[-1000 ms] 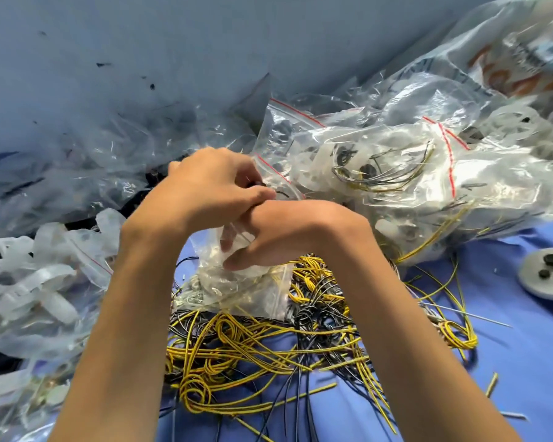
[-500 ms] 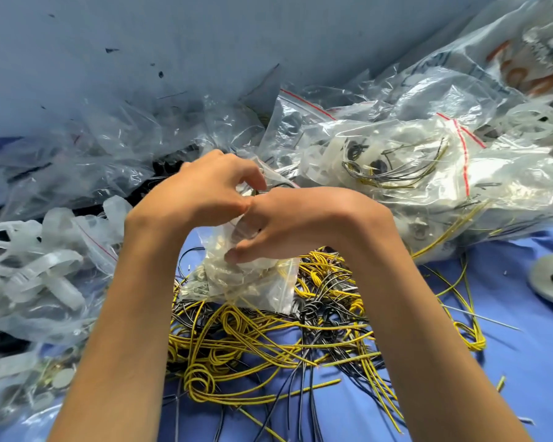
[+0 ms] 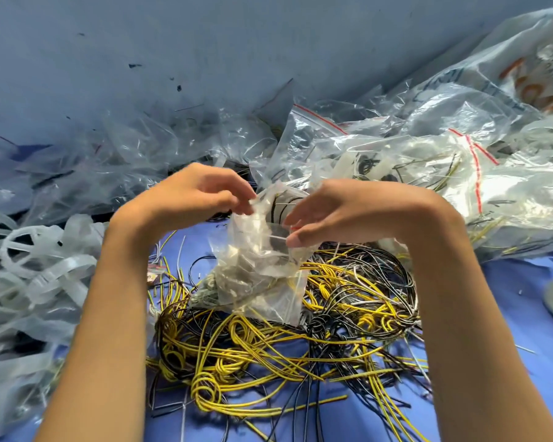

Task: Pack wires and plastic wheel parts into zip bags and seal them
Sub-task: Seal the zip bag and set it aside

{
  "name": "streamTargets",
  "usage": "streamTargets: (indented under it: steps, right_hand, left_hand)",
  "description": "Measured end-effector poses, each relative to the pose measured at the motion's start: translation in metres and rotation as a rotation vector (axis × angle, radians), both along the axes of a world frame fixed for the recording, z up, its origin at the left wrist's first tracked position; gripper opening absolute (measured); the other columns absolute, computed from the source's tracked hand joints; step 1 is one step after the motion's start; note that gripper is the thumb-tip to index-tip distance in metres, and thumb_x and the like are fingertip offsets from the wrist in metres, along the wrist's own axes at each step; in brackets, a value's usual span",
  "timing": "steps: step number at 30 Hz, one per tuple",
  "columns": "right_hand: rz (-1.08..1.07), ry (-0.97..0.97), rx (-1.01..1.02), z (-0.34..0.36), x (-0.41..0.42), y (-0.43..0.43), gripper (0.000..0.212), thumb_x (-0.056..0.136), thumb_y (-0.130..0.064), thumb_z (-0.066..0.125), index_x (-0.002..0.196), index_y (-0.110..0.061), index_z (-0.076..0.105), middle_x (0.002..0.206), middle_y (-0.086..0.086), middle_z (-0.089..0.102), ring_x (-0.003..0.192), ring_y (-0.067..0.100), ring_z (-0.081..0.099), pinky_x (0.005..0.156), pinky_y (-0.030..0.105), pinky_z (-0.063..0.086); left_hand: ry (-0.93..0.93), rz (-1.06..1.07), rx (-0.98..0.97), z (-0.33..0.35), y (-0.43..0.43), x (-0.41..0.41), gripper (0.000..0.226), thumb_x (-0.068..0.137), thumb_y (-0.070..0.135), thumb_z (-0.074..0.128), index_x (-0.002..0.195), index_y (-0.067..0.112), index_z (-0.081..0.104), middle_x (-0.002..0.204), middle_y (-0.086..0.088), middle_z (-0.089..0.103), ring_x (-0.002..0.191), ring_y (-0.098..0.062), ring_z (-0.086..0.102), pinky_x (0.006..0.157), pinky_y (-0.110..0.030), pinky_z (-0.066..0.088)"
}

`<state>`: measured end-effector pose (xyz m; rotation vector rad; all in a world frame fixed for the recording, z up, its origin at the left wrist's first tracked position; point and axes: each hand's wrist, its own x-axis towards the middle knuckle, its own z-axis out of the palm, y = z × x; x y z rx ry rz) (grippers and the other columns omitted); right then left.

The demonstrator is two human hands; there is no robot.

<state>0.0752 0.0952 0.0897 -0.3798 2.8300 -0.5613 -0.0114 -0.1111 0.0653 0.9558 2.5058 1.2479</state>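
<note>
Bare left hand [image 3: 198, 194], bare right hand [image 3: 348, 212]; slim forearms [image 3: 109, 314] (short nails)

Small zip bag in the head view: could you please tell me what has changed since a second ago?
The hands, clasped together atop the small zip bag, have parted: the left hand pinches its top corner, the right hand touches its other edge. The wire pile beneath stayed put.

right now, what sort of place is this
Likely a hand-packing workbench for small kits: loose yellow and black wires heaped on the blue table, filled zip bags piled behind, white plastic wheel parts at left.
</note>
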Motion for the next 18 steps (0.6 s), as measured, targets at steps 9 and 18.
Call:
streamTargets:
  steps: [9,18]
  right_hand:
    - [0.014,-0.01,-0.034,-0.004,-0.004,0.002,0.031,0.089,-0.044,0.058,0.119,-0.042,0.061,0.113,-0.017,0.065,0.095,0.003,0.06,0.076,0.014,0.043]
    - [-0.006,0.01,-0.045,-0.008,-0.009,0.005,0.026,0.087,-0.045,0.059,0.112,-0.043,0.065,0.096,-0.023,0.062,0.086,-0.005,0.057,0.065,0.007,0.037]
  left_hand:
    - [0.152,0.53,-0.116,-0.07,0.036,-0.107,0.025,0.083,0.008,0.052,0.099,0.021,0.068,0.128,-0.013,0.051,0.122,-0.027,0.043,0.103,-0.033,0.035]
    - [0.144,0.58,-0.43,-0.102,0.031,-0.15,0.038,0.085,0.021,0.057,0.122,0.019,0.056,0.15,-0.01,0.015,0.138,-0.028,0.008,0.109,-0.046,0.019]
